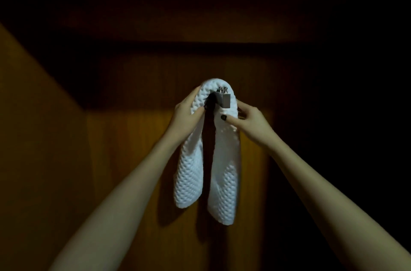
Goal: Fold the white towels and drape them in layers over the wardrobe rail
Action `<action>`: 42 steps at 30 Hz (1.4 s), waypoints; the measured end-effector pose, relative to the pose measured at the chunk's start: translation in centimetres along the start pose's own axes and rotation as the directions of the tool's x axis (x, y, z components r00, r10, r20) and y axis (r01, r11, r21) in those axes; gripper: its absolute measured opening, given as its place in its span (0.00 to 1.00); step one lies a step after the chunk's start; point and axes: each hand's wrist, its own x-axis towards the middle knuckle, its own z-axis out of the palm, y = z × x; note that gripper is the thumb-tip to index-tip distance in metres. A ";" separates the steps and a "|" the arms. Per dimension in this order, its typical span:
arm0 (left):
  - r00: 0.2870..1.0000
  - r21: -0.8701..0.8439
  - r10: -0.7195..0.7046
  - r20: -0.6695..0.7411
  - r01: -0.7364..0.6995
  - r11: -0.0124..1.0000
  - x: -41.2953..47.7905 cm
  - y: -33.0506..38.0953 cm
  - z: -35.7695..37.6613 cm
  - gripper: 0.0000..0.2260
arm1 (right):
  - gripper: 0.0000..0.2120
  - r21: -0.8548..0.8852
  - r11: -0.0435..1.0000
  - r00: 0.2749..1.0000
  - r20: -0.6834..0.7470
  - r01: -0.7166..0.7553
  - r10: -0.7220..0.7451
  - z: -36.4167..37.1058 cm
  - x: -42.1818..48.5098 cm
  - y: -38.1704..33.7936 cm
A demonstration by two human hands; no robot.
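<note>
Over the rail (225, 98), which you see end-on as a small metal block with two studs on top, the white towel (222, 170) hangs in a narrow folded band. Its crown arches above the metal and its two tails drop down either side, the right one reaching a little lower than the left.

Your left hand (186, 110) grips the band just below the crown, fingers (195, 93) curled round its outer edge. Your right hand (251, 121) pinches the opposite side at about the same height, the dark-nailed thumb (226, 118) pressed onto the cloth (the fingers behind it are mostly hidden).

Holding both sides this high probably lets you seat the fold squarely and even out the tails before you let go. The weave looks thick and soft, so it should settle without sliding.

Only this one towel shows, so I'd judge the layering is barely begun.

Behind it stands the wardrobe's wooden back panel (133, 137), dimly lit, with a side wall (33, 115) running off to the left.
</note>
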 end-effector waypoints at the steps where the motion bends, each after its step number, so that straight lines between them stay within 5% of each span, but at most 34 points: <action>1: 1.000 0.007 0.003 -0.002 -0.003 1.000 -0.2 0.2 -0.2 0.23 | 0.17 -0.062 0.998 0.999 -0.028 0.034 -0.036 0.1 -0.2 0.3; 3: 0.999 0.027 0.003 -0.032 -0.002 1.000 -0.5 0.2 -0.5 0.21 | 0.11 -0.145 0.985 0.978 -0.170 0.095 -0.120 0.2 -0.2 0.3; 7: 0.996 0.069 -0.028 -0.083 0.034 0.997 -2.0 -0.6 -0.7 0.20 | 0.16 -0.178 0.975 0.926 -0.329 0.132 -0.185 -0.1 1.0 -0.4; 13: 0.987 -0.056 -0.146 -0.064 0.143 0.988 -6.2 -1.2 2.2 0.27 | 0.25 -0.090 0.994 0.971 -0.225 0.063 -0.082 1.6 -2.2 1.5; 18: 0.869 0.019 -0.491 -0.068 0.493 0.870 -11.1 -5.1 4.6 0.20 | 0.34 0.074 0.966 0.964 -0.078 -0.248 0.253 4.5 -6.4 5.7; 21: 0.854 -0.022 -0.507 -0.119 0.508 0.861 -12.9 -6.0 5.7 0.13 | 0.16 0.084 0.925 0.929 0.038 -0.371 0.369 6.3 -8.5 8.0; 23: 0.853 0.003 -0.497 -0.161 0.504 0.864 -13.4 -5.6 6.0 0.09 | 0.03 0.077 0.929 0.930 -0.031 -0.363 0.366 6.9 -9.5 8.7; 27: 0.857 -0.005 -0.477 -0.192 0.486 0.874 -14.8 -5.3 7.0 0.08 | 0.08 0.060 0.958 0.937 -0.200 -0.281 0.287 7.0 -10.3 8.7; 32: 0.839 -0.068 -0.503 -0.207 0.500 0.863 -15.7 -4.1 8.8 0.09 | 0.08 0.138 0.948 0.955 -0.037 -0.288 0.295 7.9 -11.0 8.7; 37: 0.820 -0.291 -0.572 -0.029 0.541 0.789 -18.4 -3.8 8.5 0.08 | 0.23 0.206 0.922 0.940 -0.029 -0.328 0.341 7.1 -14.2 7.5; 42: 0.762 -0.371 -0.642 0.085 0.622 0.690 -25.7 -2.2 9.2 0.22 | 0.27 0.108 0.861 0.858 -0.085 -0.497 0.506 5.5 -21.3 6.4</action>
